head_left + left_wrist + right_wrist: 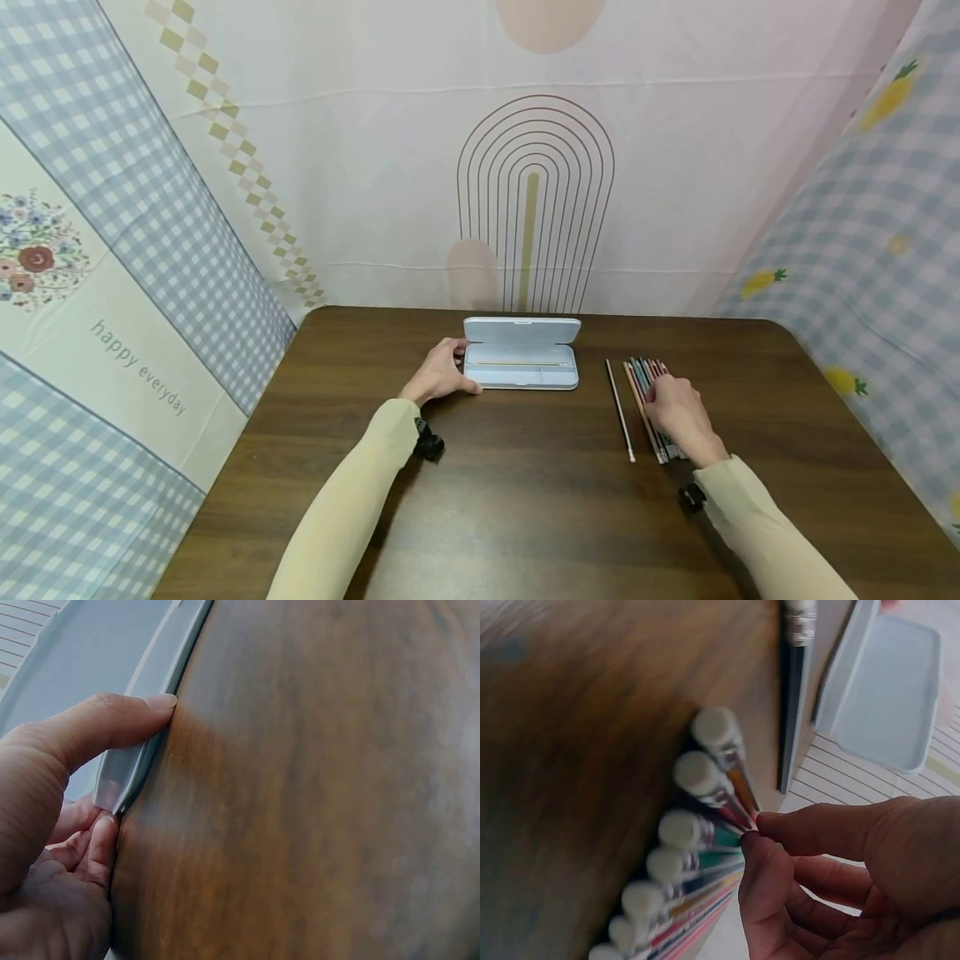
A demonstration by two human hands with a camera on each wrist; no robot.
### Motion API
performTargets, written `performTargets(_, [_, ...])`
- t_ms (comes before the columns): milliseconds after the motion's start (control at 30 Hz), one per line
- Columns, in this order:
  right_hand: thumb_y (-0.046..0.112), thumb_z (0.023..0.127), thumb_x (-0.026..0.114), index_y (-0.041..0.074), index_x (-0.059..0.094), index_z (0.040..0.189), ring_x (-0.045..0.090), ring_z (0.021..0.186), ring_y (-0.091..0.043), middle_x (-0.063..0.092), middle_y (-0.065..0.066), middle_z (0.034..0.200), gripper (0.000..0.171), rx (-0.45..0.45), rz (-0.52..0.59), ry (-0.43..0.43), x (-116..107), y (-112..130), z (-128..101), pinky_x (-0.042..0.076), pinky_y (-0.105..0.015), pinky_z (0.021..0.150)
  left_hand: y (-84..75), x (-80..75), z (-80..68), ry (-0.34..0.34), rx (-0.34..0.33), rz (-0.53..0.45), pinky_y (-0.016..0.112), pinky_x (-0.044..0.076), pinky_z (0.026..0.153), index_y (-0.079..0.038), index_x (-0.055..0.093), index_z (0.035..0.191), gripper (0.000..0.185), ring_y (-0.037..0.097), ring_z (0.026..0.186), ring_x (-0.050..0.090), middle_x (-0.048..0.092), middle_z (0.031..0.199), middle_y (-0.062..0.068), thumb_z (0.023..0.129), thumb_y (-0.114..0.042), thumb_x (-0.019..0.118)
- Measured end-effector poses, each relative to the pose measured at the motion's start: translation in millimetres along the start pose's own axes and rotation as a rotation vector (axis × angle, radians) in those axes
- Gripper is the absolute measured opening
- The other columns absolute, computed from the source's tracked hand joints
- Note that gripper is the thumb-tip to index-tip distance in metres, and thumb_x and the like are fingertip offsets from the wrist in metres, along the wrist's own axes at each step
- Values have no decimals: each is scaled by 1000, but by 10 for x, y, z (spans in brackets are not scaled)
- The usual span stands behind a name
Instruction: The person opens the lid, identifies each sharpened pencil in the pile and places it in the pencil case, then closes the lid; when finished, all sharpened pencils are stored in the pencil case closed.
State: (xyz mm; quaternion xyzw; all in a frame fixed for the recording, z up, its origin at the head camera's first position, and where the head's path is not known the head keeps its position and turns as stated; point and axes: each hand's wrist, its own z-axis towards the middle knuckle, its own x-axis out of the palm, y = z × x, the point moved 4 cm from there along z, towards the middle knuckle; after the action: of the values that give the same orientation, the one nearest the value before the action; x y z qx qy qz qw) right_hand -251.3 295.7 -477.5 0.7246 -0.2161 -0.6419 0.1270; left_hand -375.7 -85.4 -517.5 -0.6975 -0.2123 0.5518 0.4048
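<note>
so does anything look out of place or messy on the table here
Only slightly: one dark pencil lies apart from the row of pencils under the right hand. The pencil case sits open and square, steadied by the left hand, with one pencil inside. Nothing spilled or damaged.

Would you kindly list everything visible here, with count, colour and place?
Pencil case: one, pale blue-grey, open, far middle of the table, one pencil inside.
Row of pencils: several, mixed colours, white eraser ends, right of the case.
Lone pencil: one, dark, between case and row.
Table: one, dark brown wood.
Backdrop cloths: patterned, pink and blue check, behind and beside the table.
Left hand: holds the case's left end.
Right hand: pinches a pencil in the row.
Sleeves: two, cream.
</note>
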Motion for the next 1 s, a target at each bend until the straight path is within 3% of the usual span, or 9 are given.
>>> performTargets(133, [-3,94,56,18,39,58,32,50,-11,33,6,53,45,-13,-22,0,17,17,-5,28,-26,50,-8,-9,3,0,7,-5,48,48,124,2,52,156,96,36,139,58,58,150,21,72,-13,98])
performTargets(267, [-1,95,59,18,41,56,36,48,-11,35,5,51,48,-7,-43,-1,26,34,-40,30,-26,48,-3,-3,6,-2,6,7,47,47,124,2,53,155,96,35,140,58,59,150,20,72,-14,98])
performTargets(567, [2,95,63,13,45,61,46,56,-19,46,-2,59,40,-34,-104,-38,60,42,-136,38,-32,51,-11,-1,-2,-2,2,7,48,47,125,0,53,156,96,35,140,57,59,150,19,72,-13,99])
performTargets(1000, [7,92,69,10,51,66,50,60,-23,51,-6,67,32,-16,-101,-55,106,29,-91,42,-34,54,-6,12,-8,0,0,13,48,48,123,0,52,156,97,34,139,58,59,150,19,72,-15,99])
